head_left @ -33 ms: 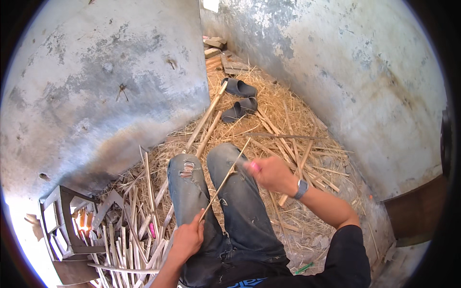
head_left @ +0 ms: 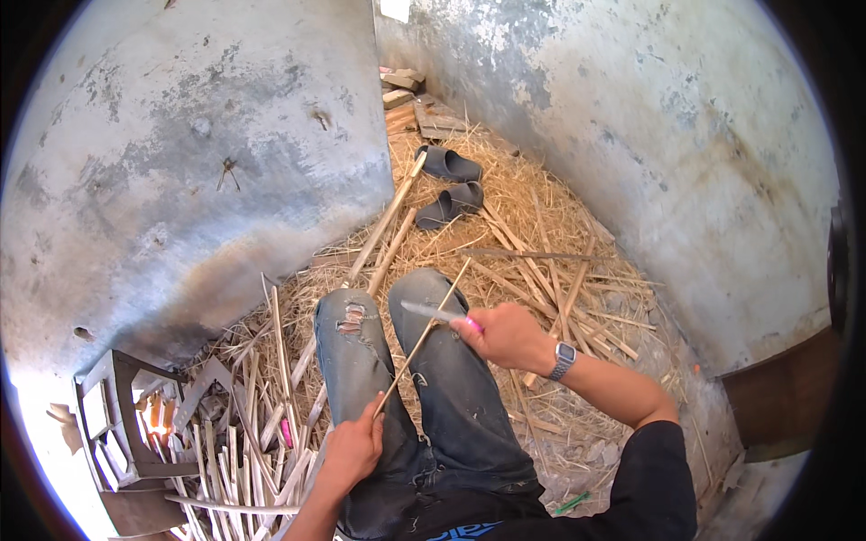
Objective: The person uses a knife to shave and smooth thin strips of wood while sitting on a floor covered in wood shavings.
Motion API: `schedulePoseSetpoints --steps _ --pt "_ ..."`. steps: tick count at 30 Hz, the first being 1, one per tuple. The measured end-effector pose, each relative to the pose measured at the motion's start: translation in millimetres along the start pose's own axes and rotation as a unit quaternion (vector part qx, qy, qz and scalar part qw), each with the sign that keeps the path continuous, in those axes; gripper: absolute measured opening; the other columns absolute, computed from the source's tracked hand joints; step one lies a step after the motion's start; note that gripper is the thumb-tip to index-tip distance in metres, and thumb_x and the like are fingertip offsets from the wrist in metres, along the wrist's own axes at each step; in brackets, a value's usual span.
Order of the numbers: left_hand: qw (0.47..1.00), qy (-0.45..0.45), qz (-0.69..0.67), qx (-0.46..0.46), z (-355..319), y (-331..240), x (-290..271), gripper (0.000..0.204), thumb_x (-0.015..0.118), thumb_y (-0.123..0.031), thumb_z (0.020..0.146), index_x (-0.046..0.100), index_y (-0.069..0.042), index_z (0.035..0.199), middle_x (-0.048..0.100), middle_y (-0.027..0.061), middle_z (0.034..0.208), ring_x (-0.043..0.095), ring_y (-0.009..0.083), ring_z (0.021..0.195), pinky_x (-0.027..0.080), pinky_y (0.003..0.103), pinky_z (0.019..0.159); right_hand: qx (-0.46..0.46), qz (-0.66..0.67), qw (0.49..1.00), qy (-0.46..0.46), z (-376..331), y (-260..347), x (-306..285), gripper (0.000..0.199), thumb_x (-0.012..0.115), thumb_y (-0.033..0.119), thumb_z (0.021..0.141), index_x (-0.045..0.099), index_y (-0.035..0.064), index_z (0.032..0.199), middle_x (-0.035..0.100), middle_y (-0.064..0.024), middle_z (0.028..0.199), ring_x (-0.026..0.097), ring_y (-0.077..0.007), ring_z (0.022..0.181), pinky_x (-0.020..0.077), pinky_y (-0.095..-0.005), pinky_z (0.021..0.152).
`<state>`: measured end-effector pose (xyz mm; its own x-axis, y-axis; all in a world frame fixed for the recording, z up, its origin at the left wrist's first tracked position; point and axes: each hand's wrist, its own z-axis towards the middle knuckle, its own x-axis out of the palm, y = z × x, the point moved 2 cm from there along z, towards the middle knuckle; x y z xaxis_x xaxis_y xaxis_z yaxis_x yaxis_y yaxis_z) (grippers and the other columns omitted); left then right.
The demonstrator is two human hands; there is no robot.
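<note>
2 hands: both are busy on 1 thin bamboo stick (head_left: 422, 336), which slants across the person's lap above the torn jeans (head_left: 410, 379).
Left hand (head_left: 354, 448): fingers curled shut around the lower end of the stick, thumb on top, just over the left thigh.
Right hand (head_left: 507, 335): fist closed on the pink handle of a knife (head_left: 433, 313); the grey blade points left and lies against the stick near its upper half.
Stick: its top end reaches past the knees toward the straw, its bottom end is hidden in the left fist.
Change: the 2 views share the same instant, so nothing has shifted; hands, blade and stick sit exactly alike, which I take to mean the shaving stroke is mid-way.
Floor: straw (head_left: 532, 225) and split bamboo strips cover the ground between 2 stained grey walls.
Slippers (head_left: 448, 185): 1 dark pair lies on the straw well ahead of the knees.
Left pile: a heap of cut slats (head_left: 253, 424) lies beside a small grey crate (head_left: 113, 424).
Wrist: a watch (head_left: 563, 359) sits on the right arm.
</note>
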<state>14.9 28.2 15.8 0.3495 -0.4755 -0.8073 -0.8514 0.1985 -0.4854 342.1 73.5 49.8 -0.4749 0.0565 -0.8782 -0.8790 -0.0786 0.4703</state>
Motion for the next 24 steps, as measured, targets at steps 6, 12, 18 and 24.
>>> schedulePoseSetpoints --steps 6,12,18,24 --pt "0.999 0.004 -0.038 0.022 3.3 7.2 -4.0 0.040 0.050 -0.031 0.109 0.056 -0.018 0.145 0.067 0.0254 0.073 0.066 0.0504 0.075 0.051 0.057 0.071 0.074 0.034 0.992 -0.095 33.0 -62.1 -17.8 0.060 0.047 0.055 0.106 0.064 0.0074 0.074 0.061 -0.0186 0.059 0.064 -0.0404 0.055 0.0486 -0.0511 0.052" --pt "0.991 0.076 -0.113 0.006 9.0 7.3 -14.5 0.035 0.048 -0.033 0.109 0.061 -0.011 0.133 0.068 0.0297 0.083 0.065 0.0534 0.084 0.049 0.060 0.076 -0.044 0.011 0.995 -0.088 2.5 -18.7 24.1 0.062 0.045 0.047 0.110 0.058 0.0044 0.067 0.056 -0.0185 0.055 0.055 -0.0357 0.047 0.0432 -0.0477 0.048" --pt "0.985 0.068 -0.144 0.062 11.6 14.7 -15.9 0.033 0.049 -0.032 0.110 0.062 -0.006 0.125 0.065 0.0271 0.077 0.064 0.0511 0.078 0.048 0.054 0.071 0.045 0.086 0.986 -0.132 27.9 -54.4 3.8 0.055 0.054 0.047 0.106 0.061 0.0066 0.070 0.056 -0.0192 0.057 0.057 -0.0367 0.050 0.0422 -0.0467 0.049" --pt "0.978 0.083 -0.186 0.044 12.8 18.4 -12.0 0.033 0.050 -0.031 0.110 0.063 -0.006 0.125 0.063 0.0245 0.073 0.063 0.0455 0.071 0.048 0.048 0.068 0.022 0.029 0.999 -0.034 7.5 -34.9 25.9 0.053 0.053 0.048 0.106 0.068 0.0080 0.075 0.061 -0.0194 0.059 0.061 -0.0396 0.052 0.0470 -0.0482 0.049"
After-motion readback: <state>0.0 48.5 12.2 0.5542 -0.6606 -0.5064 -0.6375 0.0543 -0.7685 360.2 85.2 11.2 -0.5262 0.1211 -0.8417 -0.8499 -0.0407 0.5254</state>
